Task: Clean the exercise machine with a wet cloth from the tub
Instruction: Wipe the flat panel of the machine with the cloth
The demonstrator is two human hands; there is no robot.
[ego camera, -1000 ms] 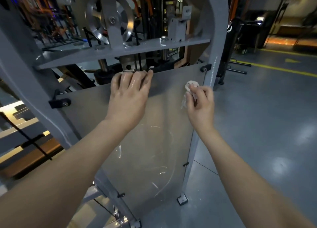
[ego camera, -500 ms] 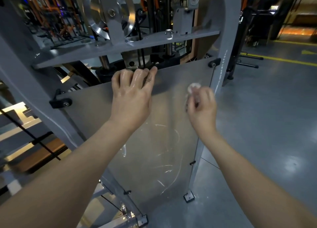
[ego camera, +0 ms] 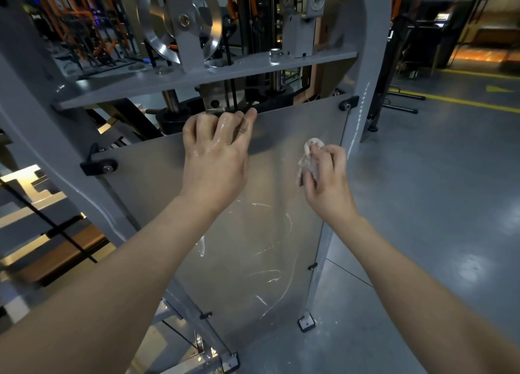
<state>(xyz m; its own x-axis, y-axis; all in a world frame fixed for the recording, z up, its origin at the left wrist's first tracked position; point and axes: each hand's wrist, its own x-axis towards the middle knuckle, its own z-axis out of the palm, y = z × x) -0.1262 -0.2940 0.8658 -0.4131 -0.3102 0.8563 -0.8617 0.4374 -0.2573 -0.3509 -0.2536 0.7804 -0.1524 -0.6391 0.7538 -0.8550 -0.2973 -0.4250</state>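
A grey exercise machine fills the view; its frosted clear panel (ego camera: 247, 261) hangs between two grey uprights and shows wet streaks low down. My left hand (ego camera: 216, 159), wet and shiny, grips the panel's top edge with its fingers curled over it. My right hand (ego camera: 323, 176) holds a small crumpled white cloth (ego camera: 308, 156) against the panel's upper right part, near the right upright (ego camera: 363, 97). The tub is out of view.
Above the panel runs a grey crossbar (ego camera: 197, 78) with a steel pulley wheel (ego camera: 180, 18) and black cables. Grey gym floor (ego camera: 436, 204) with yellow lines spreads to the right. Other orange-and-black machines stand behind. Steps show at the left.
My right hand with the cloth has slid a little down the panel. My left hand keeps its hold on the top edge. My view has shifted slightly.
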